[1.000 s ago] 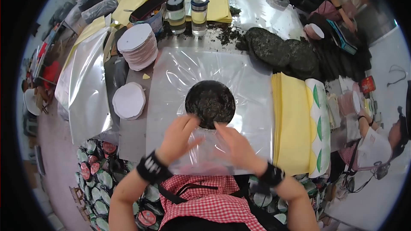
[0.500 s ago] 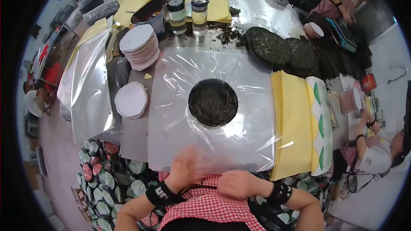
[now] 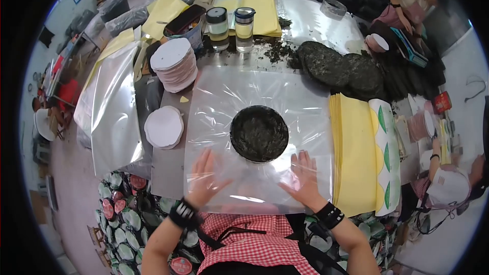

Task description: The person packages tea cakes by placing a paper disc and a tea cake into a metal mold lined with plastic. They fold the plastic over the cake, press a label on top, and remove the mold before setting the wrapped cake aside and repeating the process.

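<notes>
A round, flat, dark green-black cake of pressed material [image 3: 259, 135] rests in the middle of a stack of clear plastic sheets [image 3: 216, 99]. My left hand [image 3: 205, 181] lies flat at the near left part of the sheets, its fingers spread and pointing away from me. On the near right, my right hand [image 3: 304, 178] is likewise spread flat, with the thumb turned inward. Both palms touch the film near its front edge, to either side below the cake. Shiny creases in the film run around the cake and partly over my fingers.
White paper discs [image 3: 164, 127] and a taller disc stack [image 3: 174, 66] stand left. Yellow paper sheets [image 3: 354, 153] lie right. Two lidded glasses [image 3: 244, 30] and larger dark cakes [image 3: 326, 63] are at the back. Co-workers [image 3: 451, 186] sit to the right; wrapped round packs [image 3: 127, 237] lie below the table.
Both hands have moved forward from the front edge near my apron and spread out flat on the plastic film, farther apart. The view has shifted slightly.
</notes>
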A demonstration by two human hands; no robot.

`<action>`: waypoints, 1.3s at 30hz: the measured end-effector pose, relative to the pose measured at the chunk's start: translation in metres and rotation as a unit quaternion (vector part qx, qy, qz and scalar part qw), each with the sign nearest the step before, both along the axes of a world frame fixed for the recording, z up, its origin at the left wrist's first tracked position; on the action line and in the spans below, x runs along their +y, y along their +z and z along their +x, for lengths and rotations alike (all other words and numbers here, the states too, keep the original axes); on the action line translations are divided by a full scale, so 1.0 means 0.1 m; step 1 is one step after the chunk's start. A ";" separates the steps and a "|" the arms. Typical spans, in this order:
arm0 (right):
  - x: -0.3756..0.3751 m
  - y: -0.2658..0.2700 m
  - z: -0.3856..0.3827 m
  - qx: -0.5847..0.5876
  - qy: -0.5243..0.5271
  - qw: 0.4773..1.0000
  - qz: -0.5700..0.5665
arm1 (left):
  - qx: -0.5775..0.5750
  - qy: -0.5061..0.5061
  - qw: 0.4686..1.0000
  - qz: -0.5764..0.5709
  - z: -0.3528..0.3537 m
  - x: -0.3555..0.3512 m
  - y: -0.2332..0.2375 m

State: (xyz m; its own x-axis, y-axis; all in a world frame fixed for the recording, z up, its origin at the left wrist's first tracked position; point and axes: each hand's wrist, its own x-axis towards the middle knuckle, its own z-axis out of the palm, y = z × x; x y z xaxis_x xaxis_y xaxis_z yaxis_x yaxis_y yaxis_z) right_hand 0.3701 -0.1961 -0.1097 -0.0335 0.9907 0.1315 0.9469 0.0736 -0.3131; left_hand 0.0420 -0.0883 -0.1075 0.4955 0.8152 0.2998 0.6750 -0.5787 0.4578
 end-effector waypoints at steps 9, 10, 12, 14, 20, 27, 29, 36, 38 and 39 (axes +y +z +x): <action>0.65 -0.38 0.19 0.312 -0.089 0.939 0.112 | -0.029 0.002 0.987 -0.158 1.31 0.50 0.32; 0.92 -0.37 0.15 0.450 -0.119 0.862 0.201 | -0.062 0.061 0.986 -0.139 1.35 0.48 0.31; 1.27 0.37 -0.25 0.370 -0.078 0.906 0.191 | -0.068 0.059 0.994 -0.060 1.35 0.49 0.17; 1.41 0.43 -0.63 0.262 0.013 0.936 0.234 | -0.061 -0.029 0.998 0.006 1.18 0.52 0.08; 1.37 0.24 -0.73 0.170 0.038 0.971 0.164 | -0.492 0.097 0.853 -0.146 0.81 0.53 -0.05; 1.44 0.15 0.00 0.424 -0.019 0.886 0.188 | -0.177 -0.056 0.979 -0.082 1.38 0.66 0.30; 2.04 0.20 -0.02 0.623 -0.147 0.767 0.054 | -0.146 -0.062 0.985 -0.070 1.40 0.68 0.29; 1.60 0.45 -0.13 0.421 0.257 0.869 0.048 | -0.345 0.190 0.918 -0.051 1.35 0.45 0.09; 1.38 0.39 -0.13 0.370 0.258 0.889 0.086 | -0.342 0.188 0.921 0.000 1.33 0.54 0.21; 1.21 0.34 -0.13 0.323 0.256 0.902 0.126 | -0.258 0.066 0.963 -0.034 1.28 0.55 0.27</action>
